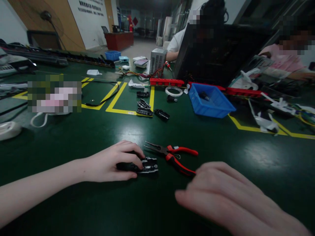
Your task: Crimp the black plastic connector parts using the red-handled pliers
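Note:
My left hand (123,159) is closed around a black plastic housing (149,165) with silvery metal parts inside, which lies on the green table. Just beyond it rest needle-nose pliers (161,149) with red and black handles, jaws spread and pointing left. Closest to the lower handle is my right hand (216,186), slightly blurred, with the thumb stretched left. Its other fingers are mostly hidden behind the hand, and whether they touch the handle cannot be made out. Further back lie several similar black housings (144,112).
A blue bin (211,103) holds a small black piece. Near it are a white ring (174,91) and red strips (167,82). A metal power supply box (157,62) and a large black panel (216,55) stand behind. A tape roll (10,130) lies left. Two people sit across the table.

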`<state>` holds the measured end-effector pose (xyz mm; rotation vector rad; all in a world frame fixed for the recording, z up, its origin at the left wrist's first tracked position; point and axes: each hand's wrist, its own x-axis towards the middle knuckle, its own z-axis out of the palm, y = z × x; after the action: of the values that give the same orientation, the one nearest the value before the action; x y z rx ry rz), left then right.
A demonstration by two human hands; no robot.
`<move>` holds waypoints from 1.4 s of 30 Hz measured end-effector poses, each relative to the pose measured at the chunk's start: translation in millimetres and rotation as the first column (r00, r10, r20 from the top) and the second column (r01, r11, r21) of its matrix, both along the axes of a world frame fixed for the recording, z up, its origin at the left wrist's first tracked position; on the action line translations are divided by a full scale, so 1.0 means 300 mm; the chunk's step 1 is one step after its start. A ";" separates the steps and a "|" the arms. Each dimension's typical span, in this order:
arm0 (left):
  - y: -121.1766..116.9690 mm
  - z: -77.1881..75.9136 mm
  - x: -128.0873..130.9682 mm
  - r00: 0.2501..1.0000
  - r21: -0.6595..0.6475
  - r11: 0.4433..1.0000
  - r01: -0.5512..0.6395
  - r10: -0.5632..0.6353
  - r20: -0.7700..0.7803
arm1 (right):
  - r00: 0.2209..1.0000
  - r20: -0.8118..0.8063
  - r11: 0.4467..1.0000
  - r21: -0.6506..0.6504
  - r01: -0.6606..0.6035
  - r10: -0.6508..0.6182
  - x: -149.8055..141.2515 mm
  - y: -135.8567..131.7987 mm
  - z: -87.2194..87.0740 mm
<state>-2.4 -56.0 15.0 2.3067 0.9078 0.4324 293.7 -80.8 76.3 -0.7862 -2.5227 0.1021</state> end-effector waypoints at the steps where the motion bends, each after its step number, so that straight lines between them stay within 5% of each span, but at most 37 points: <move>1: 0.001 0.003 0.001 1.000 -0.001 1.000 -0.002 0.002 -0.001 | 0.998 -0.058 1.000 -0.017 -0.008 0.007 0.011 0.036 -0.032; 2: 0.003 0.006 0.002 1.000 -0.004 1.000 -0.010 0.010 -0.002 | 0.991 -0.133 0.999 0.022 0.026 -0.023 0.021 0.075 -0.070; 5: 0.015 0.017 0.009 1.000 -0.017 0.999 -0.029 0.029 -0.002 | 0.985 0.087 0.985 -0.075 0.157 -0.150 0.047 0.178 -0.183; 9: 0.042 0.039 0.023 0.999 -0.009 0.999 -0.031 0.030 -0.032 | 0.958 0.195 0.949 -0.194 0.248 -0.211 0.063 0.222 -0.243; 29: 0.032 0.008 0.024 0.985 -0.042 0.989 -0.141 0.145 0.096 | 0.951 0.086 0.953 -0.046 0.300 -0.295 0.055 0.256 -0.220; 42: 0.056 -0.031 0.008 0.974 -0.064 0.984 -0.169 0.177 0.140 | 1.000 0.031 0.968 0.250 -0.015 0.008 0.077 0.258 -0.207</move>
<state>-0.1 -39.1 5.6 2.1266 1.0380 0.6351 316.7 -3.4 14.1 -0.6746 -2.5029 -0.2220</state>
